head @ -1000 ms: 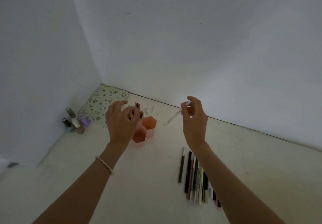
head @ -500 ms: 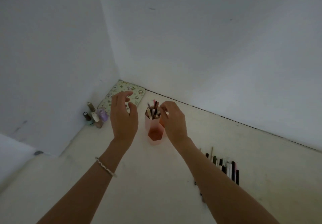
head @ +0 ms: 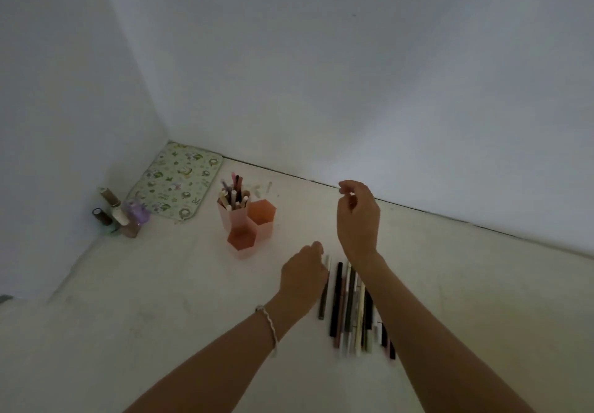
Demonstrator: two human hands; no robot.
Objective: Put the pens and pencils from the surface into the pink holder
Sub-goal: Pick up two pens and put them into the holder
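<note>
The pink holder has three hexagonal cups. Its tall rear-left cup holds several pens and pencils, while the front and right cups look empty. A row of several pens and pencils lies side by side on the pale surface, right of the holder and nearer me. My left hand is low at the row's left end. Its fingers curve down onto the leftmost dark pen, which lies flat. My right hand hovers above the row's far end, loosely curled and holding nothing.
A green patterned mat lies in the corner behind the holder. Small bottles cluster against the left wall. A few small pale bits lie behind the holder. White walls close off the left and back.
My right hand has dropped its pen into the holder and pulled back to the right, empty. My left hand has left the holder and come down to the row of pens.
</note>
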